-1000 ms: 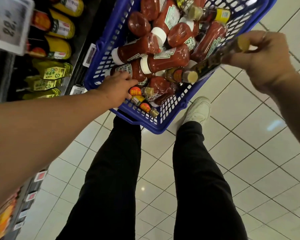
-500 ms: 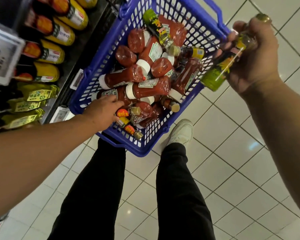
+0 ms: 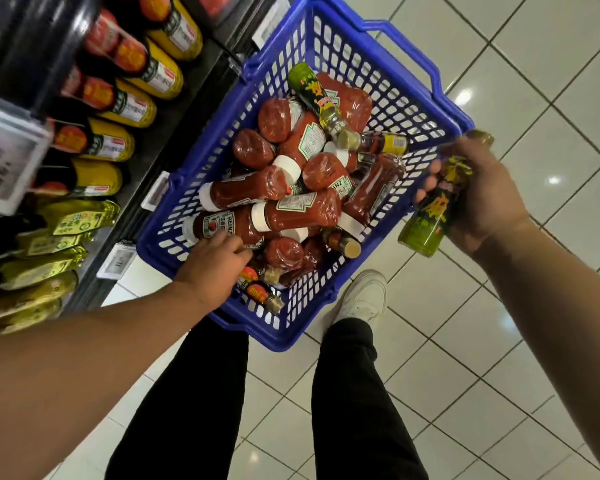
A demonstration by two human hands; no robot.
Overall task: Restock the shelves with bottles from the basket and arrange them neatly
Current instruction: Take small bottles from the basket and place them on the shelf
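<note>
Right hand [image 3: 478,195] fingers curled around green bottle [image 3: 433,209] beside basket [image 3: 430,109]; left hand [image 3: 212,261] fingers reach among ketchup bottles [image 3: 291,209] inside basket, grip unclear.

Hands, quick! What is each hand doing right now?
Left hand: reaching into the blue basket among the bottles; whether it grips one cannot be told.
Right hand: holding a green bottle.

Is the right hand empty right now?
No, the right hand grips a green bottle beside the blue basket.
</note>
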